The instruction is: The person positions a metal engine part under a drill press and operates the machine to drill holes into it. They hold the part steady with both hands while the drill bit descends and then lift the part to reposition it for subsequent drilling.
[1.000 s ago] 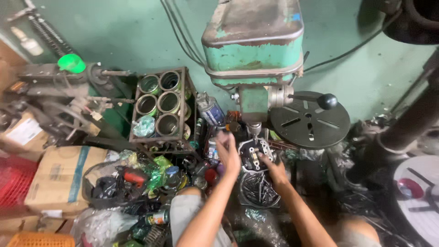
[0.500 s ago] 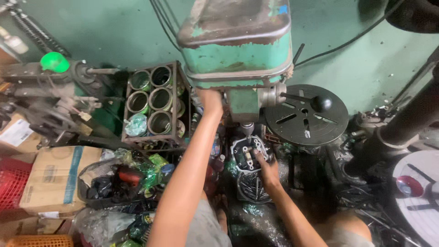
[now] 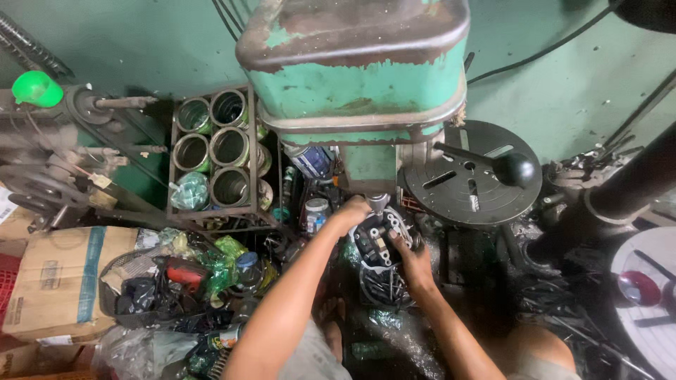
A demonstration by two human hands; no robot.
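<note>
A worn green drill press (image 3: 355, 84) fills the top middle of the head view, its spindle pointing down at a dark round metal part (image 3: 374, 239) with several holes. My left hand (image 3: 350, 212) rests on the upper left edge of that part, just beside the spindle tip. My right hand (image 3: 412, 257) grips the part's lower right edge from below. A black-knobbed feed lever (image 3: 514, 169) sticks out to the right of the press, untouched.
A rack of open metal cans (image 3: 218, 151) stands left of the press. A round slotted metal plate (image 3: 468, 176) lies to the right. Cardboard boxes (image 3: 60, 278), plastic bags, bottles and a red tool clutter the lower left. A dark pipe (image 3: 620, 190) crosses the right side.
My left hand came down from the press head to the metal part under the spindle. The view moved closer to the press. My right hand stayed on the part.
</note>
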